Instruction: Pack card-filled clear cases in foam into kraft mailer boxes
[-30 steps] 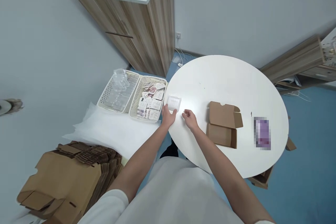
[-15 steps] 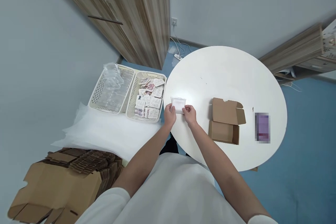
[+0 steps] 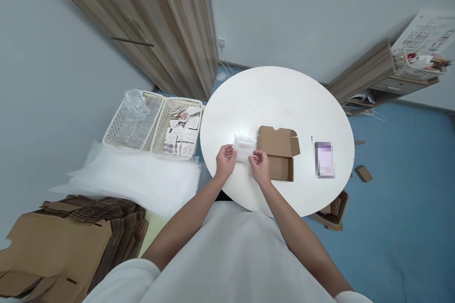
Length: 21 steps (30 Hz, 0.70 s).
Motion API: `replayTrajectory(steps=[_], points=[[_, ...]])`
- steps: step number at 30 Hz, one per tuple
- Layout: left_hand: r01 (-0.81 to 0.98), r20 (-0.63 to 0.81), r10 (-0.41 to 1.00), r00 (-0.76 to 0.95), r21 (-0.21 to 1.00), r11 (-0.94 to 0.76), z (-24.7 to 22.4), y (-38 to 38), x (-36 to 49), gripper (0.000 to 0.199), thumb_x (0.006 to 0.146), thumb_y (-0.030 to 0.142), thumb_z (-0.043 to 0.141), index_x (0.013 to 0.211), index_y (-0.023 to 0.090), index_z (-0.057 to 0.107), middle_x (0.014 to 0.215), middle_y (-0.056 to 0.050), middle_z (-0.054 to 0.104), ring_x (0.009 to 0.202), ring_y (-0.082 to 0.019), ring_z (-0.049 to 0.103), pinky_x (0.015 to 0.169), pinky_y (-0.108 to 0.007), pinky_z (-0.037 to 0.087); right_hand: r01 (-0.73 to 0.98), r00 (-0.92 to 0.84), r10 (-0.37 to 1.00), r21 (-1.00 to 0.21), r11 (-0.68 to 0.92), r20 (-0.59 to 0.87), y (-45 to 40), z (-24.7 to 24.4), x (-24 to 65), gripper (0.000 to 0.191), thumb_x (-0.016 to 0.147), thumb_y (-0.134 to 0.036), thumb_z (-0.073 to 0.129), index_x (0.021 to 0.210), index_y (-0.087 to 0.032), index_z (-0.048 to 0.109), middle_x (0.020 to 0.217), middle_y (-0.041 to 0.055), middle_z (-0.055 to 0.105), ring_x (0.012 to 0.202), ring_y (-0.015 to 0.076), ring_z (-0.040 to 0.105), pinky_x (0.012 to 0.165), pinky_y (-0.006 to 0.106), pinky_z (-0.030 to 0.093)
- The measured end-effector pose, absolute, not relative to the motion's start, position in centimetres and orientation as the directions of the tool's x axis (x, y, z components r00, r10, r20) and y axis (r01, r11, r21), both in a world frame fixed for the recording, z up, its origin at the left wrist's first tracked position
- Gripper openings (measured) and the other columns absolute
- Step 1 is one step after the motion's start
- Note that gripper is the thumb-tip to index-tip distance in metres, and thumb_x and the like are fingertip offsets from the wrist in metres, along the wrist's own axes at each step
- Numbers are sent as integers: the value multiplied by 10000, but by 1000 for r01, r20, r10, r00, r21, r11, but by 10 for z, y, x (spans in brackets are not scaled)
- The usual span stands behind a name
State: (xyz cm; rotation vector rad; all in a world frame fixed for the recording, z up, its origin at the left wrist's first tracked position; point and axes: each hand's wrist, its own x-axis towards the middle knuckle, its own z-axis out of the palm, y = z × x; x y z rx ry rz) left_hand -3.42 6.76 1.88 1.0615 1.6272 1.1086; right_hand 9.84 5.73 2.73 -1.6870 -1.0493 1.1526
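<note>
Farthest to my left, a stack of flattened cardboard boxes (image 3: 60,241) waits unfolded beside loose white sheets (image 3: 142,173). Past the sheets stand two baskets side by side: the left basket (image 3: 113,131) holds clear plastic pieces (image 3: 133,118), the right basket (image 3: 156,141) a heap of printed cards (image 3: 185,130).

On the round white table (image 3: 277,90), my left hand (image 3: 225,162) is half curled, its fingertips at the left edge of a white packet (image 3: 245,147); I cannot tell whether they grip it or only rest against it. My right hand (image 3: 260,166) is narrowed to a pinch, thumb and fingers on the packet's near right corner. The packet looks wrapped in something thin and white, so I judge the wrapping mostly done, though its contents are too faint to make out. It lies between my hands, outside the box.

Just right of it, one cardboard box (image 3: 282,169) is already folded into shape, its lid (image 3: 276,140) laid back; closing it is a step not yet done. Farther right lies a blurred purple rectangle (image 3: 324,160), well apart from my hands.
</note>
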Motion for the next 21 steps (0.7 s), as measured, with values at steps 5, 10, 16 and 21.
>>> replayTrajectory(steps=[5,10,16,21], points=[[282,-232,972,-40,930,234,30,47,26,306,759,302,530,1042,196,481,881,-54,631,755,-142,610,693,-272,487,283,243,946,-917,-280,-214,26,33,177,285,704,-357,528,933,-189,505,907,69,608,731,153,581,665,298,480],[486,-269,961,69,850,203,27,36,66,206,752,266,525,953,223,544,819,-29,651,759,-172,623,717,-300,477,469,167,952,-829,-305,-255,12,23,233,190,711,-319,505,869,-220,536,802,26,626,717,168,592,680,325,462],[585,-322,945,52,777,232,18,30,88,318,705,210,553,1022,205,528,880,-53,650,817,-199,614,757,-312,449,605,44,964,-761,-236,-264,15,10,249,195,724,-211,471,910,-229,527,817,26,617,706,159,585,648,293,429],[719,-357,931,70,666,201,17,31,95,429,693,227,557,1109,167,472,989,-109,620,917,-251,584,775,-333,422,716,-16,966,-678,-169,-258,25,4,248,223,717,-153,460,921,-226,514,782,28,604,692,168,565,609,274,394]])
